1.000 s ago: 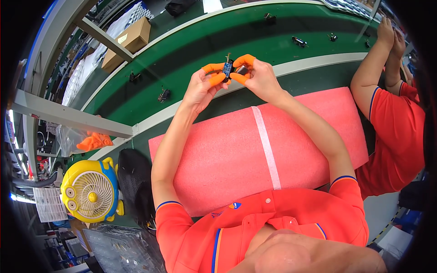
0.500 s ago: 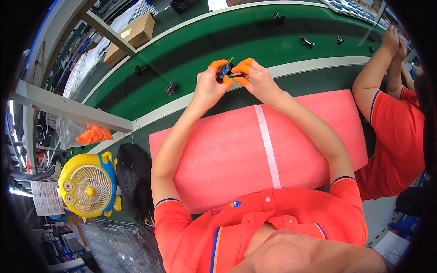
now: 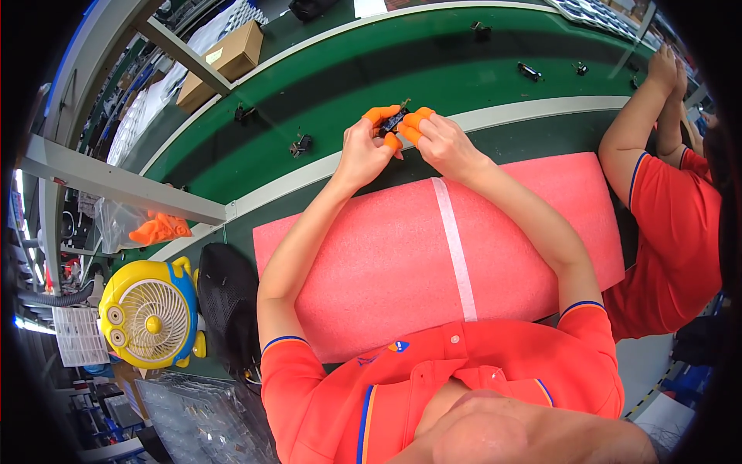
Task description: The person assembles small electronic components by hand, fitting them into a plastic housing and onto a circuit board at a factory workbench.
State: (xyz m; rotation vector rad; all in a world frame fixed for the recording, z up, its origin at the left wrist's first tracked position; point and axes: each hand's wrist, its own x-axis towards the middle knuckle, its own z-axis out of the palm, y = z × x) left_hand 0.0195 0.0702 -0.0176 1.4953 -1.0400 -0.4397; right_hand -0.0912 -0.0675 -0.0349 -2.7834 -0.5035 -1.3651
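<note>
Above the near rail of the green belt, a small dark electronic part point(image 3: 394, 121) with a brownish tip is between my two hands. My left hand point(image 3: 365, 155) is closed on it, with orange finger cots on the thumb and fingertip at its left side. My right hand point(image 3: 447, 147), also in orange finger cots, has its fingertips pinched together against the part's right side. Whether the right fingers hold a separate small piece is hidden. Both forearms reach over a pink foam block point(image 3: 371, 271) with a white strip.
Several small black parts point(image 3: 301, 145) lie spread along the green belt point(image 3: 348, 69). At left are a metal frame post point(image 3: 124, 182), a bag of orange finger cots point(image 3: 160, 229), a yellow fan point(image 3: 151, 313) and a black mesh bag point(image 3: 228, 309). A co-worker's arms point(image 3: 630, 131) are at right.
The parts on the belt have shifted a little to the right. My hands moved slightly right with the electronic part, and my right fingertips have closed in on it.
</note>
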